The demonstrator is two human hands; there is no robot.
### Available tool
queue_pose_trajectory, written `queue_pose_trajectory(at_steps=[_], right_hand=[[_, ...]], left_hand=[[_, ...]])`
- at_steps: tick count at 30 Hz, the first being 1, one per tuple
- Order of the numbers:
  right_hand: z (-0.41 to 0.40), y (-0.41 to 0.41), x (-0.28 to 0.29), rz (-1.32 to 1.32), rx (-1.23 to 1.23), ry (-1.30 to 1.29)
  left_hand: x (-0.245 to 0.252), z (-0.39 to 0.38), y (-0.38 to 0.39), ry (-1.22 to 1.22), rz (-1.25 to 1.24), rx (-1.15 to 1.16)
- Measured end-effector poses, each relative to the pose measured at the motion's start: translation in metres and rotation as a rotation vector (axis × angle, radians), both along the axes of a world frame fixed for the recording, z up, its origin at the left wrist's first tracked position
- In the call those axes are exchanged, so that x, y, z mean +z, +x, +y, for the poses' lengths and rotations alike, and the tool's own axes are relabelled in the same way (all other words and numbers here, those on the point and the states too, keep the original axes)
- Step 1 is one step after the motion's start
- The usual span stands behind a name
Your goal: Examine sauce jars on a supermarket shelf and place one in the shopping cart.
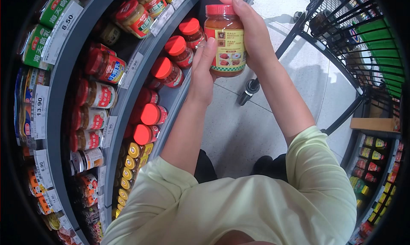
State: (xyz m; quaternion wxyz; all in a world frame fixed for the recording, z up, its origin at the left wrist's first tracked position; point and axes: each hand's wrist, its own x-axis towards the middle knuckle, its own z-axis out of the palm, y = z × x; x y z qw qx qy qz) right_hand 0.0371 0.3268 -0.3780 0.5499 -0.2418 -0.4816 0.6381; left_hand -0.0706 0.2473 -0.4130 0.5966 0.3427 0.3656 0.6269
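Observation:
Between my two hands is a glass jar (228,49) of brownish-red contents with a red screw lid and a yellow printed label turned towards me. My left hand (204,62) grips its lower left side, the thumb lying along the label and a ring on one finger. On the right side, my right hand (253,30) holds the jar, its thumb up by the lid. The jar is nearly upright and off the shelf. Just left of it, several red-lidded jars (168,68) stand on the lower shelf.
Tiered grey shelving (123,113) with price tags curves along my left, holding jars and packets. Yellow-lidded jars (129,161) stand nearer me. A black wire shopping cart (334,43) with a green item (379,49) inside stands at right, its caster (250,89) on the tiled floor. More shelving (368,168) lies lower right.

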Motion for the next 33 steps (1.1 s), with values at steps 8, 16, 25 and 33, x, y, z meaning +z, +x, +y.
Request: queue_pose_trajectory(at_steps=[8, 16, 25, 33], right_hand=[[0.015, -0.008, -0.015, 0.046, 0.073, -0.004], [0.014, -0.012, -0.016, 0.091, 0.1, 0.021], [0.015, -0.004, -0.01, 0.119, 0.178, -0.143], [0.017, -0.005, -0.011, 0.161, 0.202, -0.181]], left_hand=[[-0.002, 0.001, -0.005, 0.096, 0.101, 0.077], [-0.001, 0.001, 0.001, 0.118, 0.169, 0.199], [-0.005, 0.003, -0.001, 0.082, 0.203, 0.183], [0.001, 0.003, 0.004, 0.017, 0.292, 0.179]])
